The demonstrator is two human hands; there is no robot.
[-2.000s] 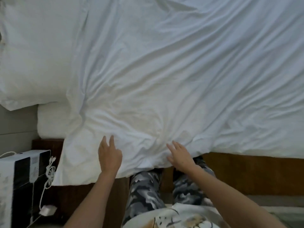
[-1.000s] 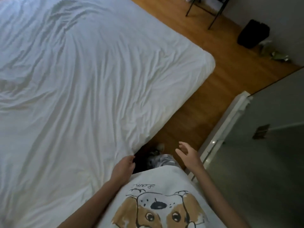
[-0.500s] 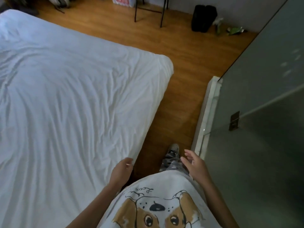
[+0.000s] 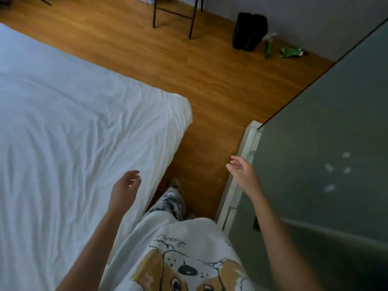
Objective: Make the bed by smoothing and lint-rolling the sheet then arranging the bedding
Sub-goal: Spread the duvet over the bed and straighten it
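Head view: both hands hold nothing, the left hand (image 4: 123, 189) loosely curled above the white sheet (image 4: 69, 148), the right hand (image 4: 242, 172) relaxed near a frosted glass panel (image 4: 319, 143). Left of them, the wrinkled sheet runs lengthwise away toward the wooden floor (image 4: 210, 80), black bin (image 4: 248, 31) beyond.

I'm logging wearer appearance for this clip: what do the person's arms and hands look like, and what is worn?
Both forearms are bare, with no sleeves reaching them. The left hand and right hand show no gloves, and no rings or watch are visible.
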